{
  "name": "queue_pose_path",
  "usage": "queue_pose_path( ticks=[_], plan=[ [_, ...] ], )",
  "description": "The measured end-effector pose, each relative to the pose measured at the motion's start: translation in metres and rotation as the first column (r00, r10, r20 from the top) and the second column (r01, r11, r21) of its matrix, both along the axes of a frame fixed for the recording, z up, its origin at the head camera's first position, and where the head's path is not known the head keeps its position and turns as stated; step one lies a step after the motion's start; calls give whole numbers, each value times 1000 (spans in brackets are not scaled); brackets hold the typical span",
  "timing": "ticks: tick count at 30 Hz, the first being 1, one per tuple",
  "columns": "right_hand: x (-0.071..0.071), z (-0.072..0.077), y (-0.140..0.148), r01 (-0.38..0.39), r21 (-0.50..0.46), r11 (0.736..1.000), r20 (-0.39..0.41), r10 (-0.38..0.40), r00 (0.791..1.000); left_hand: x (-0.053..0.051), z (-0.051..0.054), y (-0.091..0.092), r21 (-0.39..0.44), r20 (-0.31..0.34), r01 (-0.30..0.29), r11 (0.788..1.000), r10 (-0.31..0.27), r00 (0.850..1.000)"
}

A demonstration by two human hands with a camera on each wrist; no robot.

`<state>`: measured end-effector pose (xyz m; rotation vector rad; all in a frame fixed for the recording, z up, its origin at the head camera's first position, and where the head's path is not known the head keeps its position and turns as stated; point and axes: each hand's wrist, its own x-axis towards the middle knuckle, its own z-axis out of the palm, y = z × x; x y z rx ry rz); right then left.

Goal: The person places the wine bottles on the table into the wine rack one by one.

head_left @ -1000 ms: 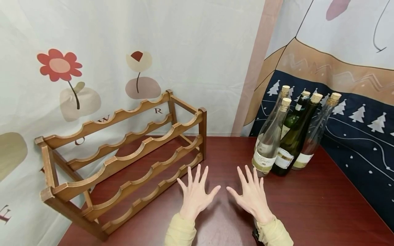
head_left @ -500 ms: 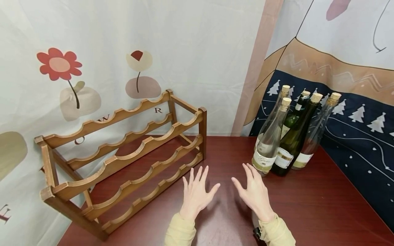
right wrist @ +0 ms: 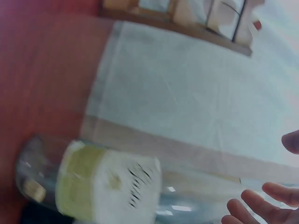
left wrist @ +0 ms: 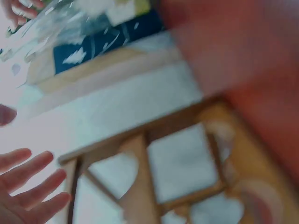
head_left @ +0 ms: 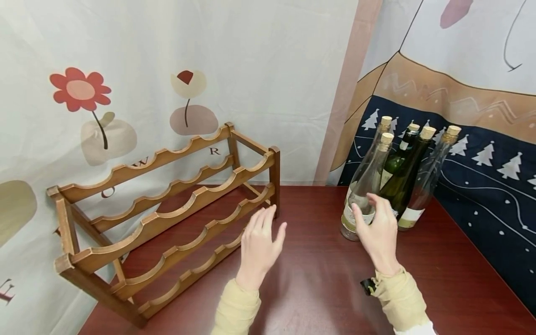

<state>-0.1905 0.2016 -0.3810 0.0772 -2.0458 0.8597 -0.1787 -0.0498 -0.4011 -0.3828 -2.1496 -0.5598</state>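
My right hand [head_left: 378, 232] is in front of a clear glass wine bottle [head_left: 374, 177], thumb and fingers spread apart. In the right wrist view, a green-and-white label [right wrist: 112, 182] shows on the bottle, and the fingers [right wrist: 261, 207] appear beside its upper part without closing on it. Dark green wine bottles [head_left: 408, 179] and more clear ones stand close behind, all stopped with corks. My left hand [head_left: 258, 244] hovers by the near right end of a wooden wine rack [head_left: 171, 211], fingers extended and holding nothing. The left wrist view shows its fingers [left wrist: 39, 186] next to the rack.
The rack has scalloped rails on several levels and fills the left of the dark red table [head_left: 310, 279]. A pale printed curtain [head_left: 268, 93] hangs behind. At the right, a navy cloth with white trees [head_left: 494, 200] borders the table.
My right hand has moved up and right, from the table's middle to the front clear bottle. The left hand has risen slightly toward the rack, its fingers closer together. Bottles and rack stay put.
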Motion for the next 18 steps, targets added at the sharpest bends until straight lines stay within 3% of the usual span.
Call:
queue_pose_path(
  ticks=[2, 5, 8, 12, 18],
  plan=[
    [-4, 10, 6, 3, -19, 1000, -41, -4, 999, -2, 16, -7, -7, -96, -15, 1000, 14, 995],
    [-10, 22, 14, 11, -52, 999, -72, -14, 997, -3, 38, -19, -14, -207, -61, 998, 56, 977],
    [-19, 32, 21, 21, -82, 996, -58, -26, 998, -4, 57, -31, -27, -261, -134, 991, 122, 957],
    [-31, 43, 30, 29, -108, 994, -6, -30, 1000, -7, 74, -48, -53, -267, -236, 970, 214, 940],
    [-51, 54, 39, 7, -117, 993, 46, -2, 999, -14, 84, -66, -100, -181, -324, 941, 303, 936]
  ],
)
